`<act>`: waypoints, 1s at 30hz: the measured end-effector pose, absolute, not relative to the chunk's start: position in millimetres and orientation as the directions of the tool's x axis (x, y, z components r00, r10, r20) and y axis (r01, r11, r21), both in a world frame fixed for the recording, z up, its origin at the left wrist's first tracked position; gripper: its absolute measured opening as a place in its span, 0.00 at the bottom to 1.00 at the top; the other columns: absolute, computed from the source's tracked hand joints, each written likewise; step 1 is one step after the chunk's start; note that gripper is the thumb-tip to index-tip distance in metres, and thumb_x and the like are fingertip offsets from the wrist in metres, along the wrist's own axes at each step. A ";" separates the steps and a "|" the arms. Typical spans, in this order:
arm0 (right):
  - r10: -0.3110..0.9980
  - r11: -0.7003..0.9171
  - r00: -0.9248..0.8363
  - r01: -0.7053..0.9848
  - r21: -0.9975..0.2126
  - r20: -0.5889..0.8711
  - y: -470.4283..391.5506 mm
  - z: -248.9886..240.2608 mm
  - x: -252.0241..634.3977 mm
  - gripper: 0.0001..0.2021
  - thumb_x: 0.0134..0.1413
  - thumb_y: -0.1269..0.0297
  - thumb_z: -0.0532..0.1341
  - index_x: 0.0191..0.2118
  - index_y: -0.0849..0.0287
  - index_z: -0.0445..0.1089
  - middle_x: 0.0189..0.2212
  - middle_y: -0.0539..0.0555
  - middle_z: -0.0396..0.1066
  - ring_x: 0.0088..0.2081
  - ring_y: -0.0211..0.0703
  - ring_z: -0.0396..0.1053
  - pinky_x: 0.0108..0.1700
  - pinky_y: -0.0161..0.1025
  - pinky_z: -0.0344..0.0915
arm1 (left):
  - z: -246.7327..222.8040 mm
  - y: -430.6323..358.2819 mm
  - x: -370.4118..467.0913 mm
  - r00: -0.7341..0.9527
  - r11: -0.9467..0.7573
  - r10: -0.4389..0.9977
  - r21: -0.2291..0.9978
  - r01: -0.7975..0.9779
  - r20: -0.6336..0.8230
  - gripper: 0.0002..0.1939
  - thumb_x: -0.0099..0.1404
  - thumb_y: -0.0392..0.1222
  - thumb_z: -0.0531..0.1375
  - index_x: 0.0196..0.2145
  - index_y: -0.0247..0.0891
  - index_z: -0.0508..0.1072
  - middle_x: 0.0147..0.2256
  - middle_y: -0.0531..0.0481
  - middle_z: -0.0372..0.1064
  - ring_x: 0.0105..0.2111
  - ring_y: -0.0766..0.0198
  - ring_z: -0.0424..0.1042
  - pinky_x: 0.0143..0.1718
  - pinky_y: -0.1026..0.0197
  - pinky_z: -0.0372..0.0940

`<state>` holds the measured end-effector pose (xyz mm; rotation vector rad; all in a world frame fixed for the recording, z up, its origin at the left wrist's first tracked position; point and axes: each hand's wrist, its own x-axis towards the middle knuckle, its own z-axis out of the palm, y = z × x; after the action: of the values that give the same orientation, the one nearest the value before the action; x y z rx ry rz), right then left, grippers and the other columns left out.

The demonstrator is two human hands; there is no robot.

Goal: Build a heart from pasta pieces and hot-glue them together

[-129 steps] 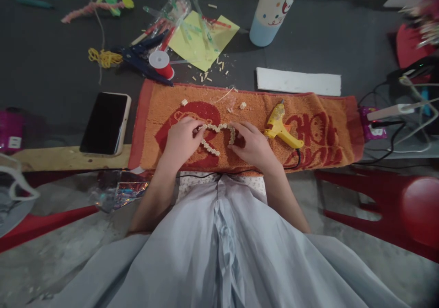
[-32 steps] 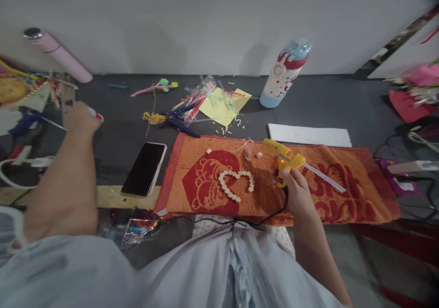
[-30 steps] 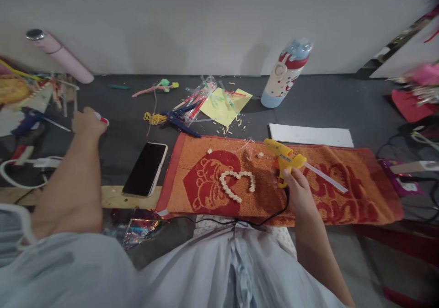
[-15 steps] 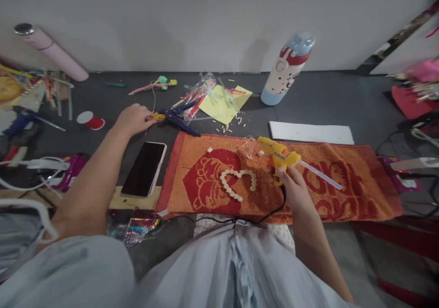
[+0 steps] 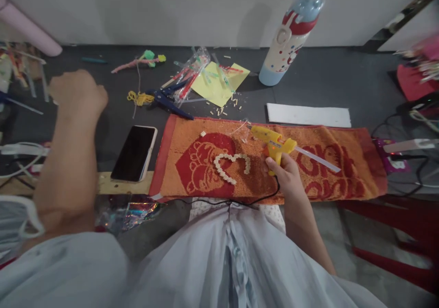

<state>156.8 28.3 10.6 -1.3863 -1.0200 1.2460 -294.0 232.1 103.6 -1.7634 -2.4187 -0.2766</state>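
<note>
My right hand (image 5: 287, 180) grips a yellow glue gun (image 5: 273, 142) over an orange and red towel (image 5: 343, 180). The gun's nozzle points left, and a clear glue stick pokes out of its back. A heart made of pale beads (image 5: 230, 165) lies on the towel just left of that hand. My left hand (image 5: 78, 93) hovers blurred over the dark table (image 5: 343, 79) at the far left, fingers curled, seen from the back. I cannot tell whether it holds anything.
A black phone (image 5: 134, 152) lies left of the towel, partly on a wooden plank (image 5: 118, 188). Behind it are blue scissors (image 5: 167, 102), yellow string (image 5: 138, 98), yellow paper (image 5: 219, 85), a drink bottle (image 5: 287, 40) and a white strip (image 5: 308, 115). Cables lie at both sides.
My left hand reached to the yellow string by the scissors, then swung back left. My right hand picked up the glue gun and still holds it. The red spool is out of sight.
</note>
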 end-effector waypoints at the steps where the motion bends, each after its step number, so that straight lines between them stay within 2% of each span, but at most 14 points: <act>1: 0.975 -0.183 0.124 -0.024 -0.983 -0.185 26.7 10.7 156.8 0.22 0.46 0.41 0.70 0.32 0.54 0.68 0.18 0.45 0.64 0.20 0.36 0.61 0.22 0.35 0.60 | 104.5 214.8 -272.8 -0.257 0.264 0.949 -0.017 0.964 0.183 0.36 0.70 0.63 0.49 0.55 0.25 0.70 0.52 0.40 0.72 0.57 0.45 0.65 0.60 0.36 0.56; 2: 0.973 -0.190 0.125 -0.032 -0.981 -0.193 25.2 11.0 156.7 0.21 0.46 0.42 0.70 0.32 0.54 0.68 0.18 0.45 0.64 0.19 0.36 0.61 0.22 0.35 0.60 | 104.5 195.5 -249.9 -0.190 0.199 0.969 -0.044 0.979 0.157 0.30 0.72 0.57 0.49 0.54 0.26 0.71 0.48 0.43 0.74 0.55 0.48 0.68 0.58 0.39 0.59; 4: 0.970 -0.196 0.135 -0.055 -0.979 -0.202 22.4 12.4 156.6 0.20 0.47 0.43 0.70 0.31 0.54 0.69 0.18 0.45 0.65 0.19 0.36 0.61 0.21 0.35 0.60 | 101.3 154.2 -203.8 -0.068 0.070 0.992 -0.011 0.998 0.107 0.23 0.71 0.50 0.52 0.53 0.31 0.74 0.40 0.48 0.76 0.48 0.54 0.74 0.54 0.46 0.63; 7: 0.969 -0.190 0.151 -0.053 -0.980 -0.196 18.5 15.1 157.8 0.18 0.48 0.45 0.69 0.30 0.55 0.69 0.20 0.47 0.67 0.19 0.36 0.63 0.20 0.35 0.62 | 88.0 98.0 -147.2 0.083 -0.079 0.996 0.090 0.993 -0.043 0.16 0.70 0.47 0.55 0.46 0.37 0.77 0.34 0.48 0.77 0.36 0.58 0.76 0.40 0.59 0.64; 9: 0.970 -0.187 0.146 -0.050 -0.981 -0.193 16.2 15.9 159.4 0.18 0.49 0.45 0.69 0.29 0.55 0.69 0.21 0.48 0.69 0.19 0.36 0.64 0.19 0.35 0.64 | 75.4 70.0 -121.0 0.138 -0.106 0.978 0.197 0.975 -0.156 0.13 0.71 0.48 0.56 0.44 0.40 0.76 0.33 0.50 0.77 0.33 0.60 0.76 0.34 0.61 0.61; 11: 0.971 -0.194 0.132 -0.055 -0.980 -0.199 14.3 15.0 160.9 0.19 0.49 0.44 0.69 0.29 0.55 0.69 0.21 0.47 0.69 0.18 0.36 0.63 0.19 0.36 0.65 | 62.1 50.4 -101.4 0.102 -0.035 0.961 0.253 0.967 -0.259 0.14 0.71 0.52 0.56 0.39 0.40 0.75 0.31 0.50 0.77 0.32 0.59 0.76 0.31 0.61 0.58; 13: 0.971 -0.203 0.118 -0.056 -0.977 -0.209 13.2 13.1 161.7 0.20 0.48 0.43 0.69 0.29 0.55 0.70 0.20 0.47 0.69 0.18 0.36 0.64 0.18 0.35 0.66 | 50.2 38.1 -84.9 0.058 0.022 0.951 0.254 0.967 -0.303 0.20 0.71 0.58 0.56 0.33 0.40 0.73 0.30 0.50 0.77 0.32 0.57 0.76 0.30 0.60 0.56; 16: 0.973 -0.211 0.086 -0.053 -0.976 -0.215 12.8 11.1 161.0 0.20 0.48 0.42 0.69 0.28 0.56 0.71 0.20 0.47 0.69 0.17 0.35 0.64 0.18 0.35 0.66 | 38.6 29.0 -63.7 0.005 0.066 0.941 0.198 0.978 -0.338 0.24 0.71 0.63 0.54 0.33 0.40 0.73 0.32 0.46 0.78 0.35 0.52 0.78 0.29 0.59 0.56; 19: 0.975 -0.216 0.050 -0.040 -0.976 -0.218 13.4 12.3 160.2 0.21 0.48 0.42 0.69 0.28 0.56 0.72 0.22 0.48 0.72 0.17 0.34 0.64 0.17 0.35 0.67 | 35.1 26.6 -49.4 -0.064 0.117 0.946 0.152 0.981 -0.319 0.23 0.71 0.62 0.53 0.38 0.38 0.74 0.37 0.43 0.79 0.39 0.50 0.79 0.30 0.58 0.58; 23: 0.975 -0.223 0.014 -0.017 -0.975 -0.224 15.0 15.3 161.4 0.21 0.48 0.41 0.69 0.28 0.56 0.72 0.23 0.48 0.73 0.17 0.34 0.64 0.18 0.35 0.67 | 35.5 26.2 -43.4 -0.115 0.166 0.941 0.136 0.977 -0.317 0.19 0.72 0.56 0.54 0.39 0.37 0.74 0.37 0.44 0.79 0.39 0.50 0.79 0.30 0.58 0.59; 30: 0.976 -0.217 -0.008 -0.043 -0.975 -0.217 17.3 10.6 163.6 0.21 0.48 0.41 0.70 0.29 0.56 0.72 0.22 0.48 0.72 0.17 0.34 0.64 0.17 0.34 0.67 | 35.0 22.7 -44.8 -0.148 0.212 0.938 0.183 0.960 -0.313 0.15 0.71 0.52 0.55 0.38 0.39 0.73 0.37 0.46 0.79 0.40 0.52 0.79 0.33 0.58 0.60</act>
<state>163.6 17.3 10.6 -1.3331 -1.0670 1.3913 -44.8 22.7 35.0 -2.2362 -2.7000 0.1063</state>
